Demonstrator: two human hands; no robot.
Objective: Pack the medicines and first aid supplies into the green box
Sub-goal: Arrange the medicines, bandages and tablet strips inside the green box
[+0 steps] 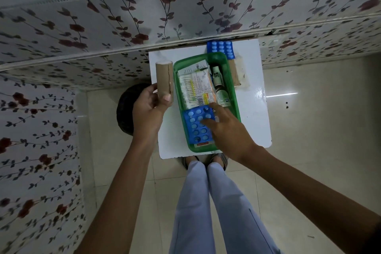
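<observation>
The green box (pixel 235 97) lies on a small white table (pixel 253 97). Inside it are a cotton-swab pack with a medicine carton (pixel 195 84), a small bottle (pixel 219 86) and a blue blister pack (pixel 195 128) at the near end. My right hand (pixel 224 130) rests on that blister pack, fingers spread and pressing down. My left hand (pixel 148 107) holds a brown bandage roll (pixel 164 80) upright just left of the box. A second blue blister pack (pixel 220 47) lies behind the box, and another brown-wrapped bandage (pixel 237 74) lies to its right.
The table stands against a flower-patterned wall (pixel 103 33). A dark round stool or basket (pixel 127 109) sits on the floor to the table's left. My legs in pale trousers (pixel 210 202) are below the table's near edge, on a tiled floor.
</observation>
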